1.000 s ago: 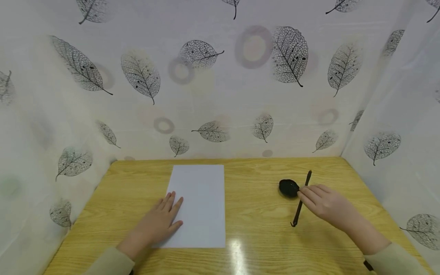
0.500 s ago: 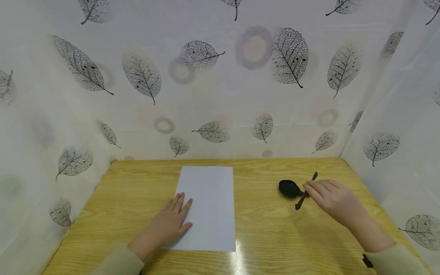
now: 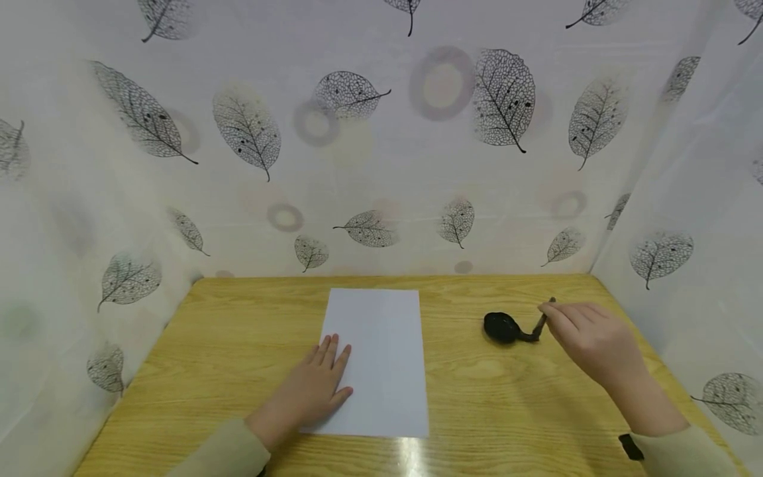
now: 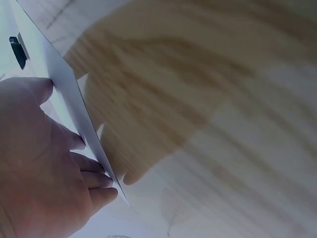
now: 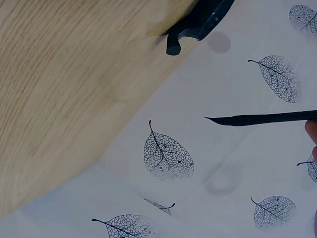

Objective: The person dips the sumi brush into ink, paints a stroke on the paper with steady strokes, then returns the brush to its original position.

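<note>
Paper (image 3: 381, 364) is being touched at its left side by the left hand (image 3: 312, 387), fingers spread. A brush (image 5: 262, 119) is being pinched by the fingertips of the right hand (image 3: 598, 346).

The left hand (image 3: 312, 387) rests, fingers spread, on the left side of a white sheet (image 3: 381, 361) on the wooden table (image 3: 477, 411). The right hand (image 3: 596, 341) pinches a slim dark stick (image 3: 541, 324), its lower end overlapping the handle of a small black dish (image 3: 501, 327). Leaf-printed sheeting (image 3: 393, 165) hangs behind and at both sides
</note>
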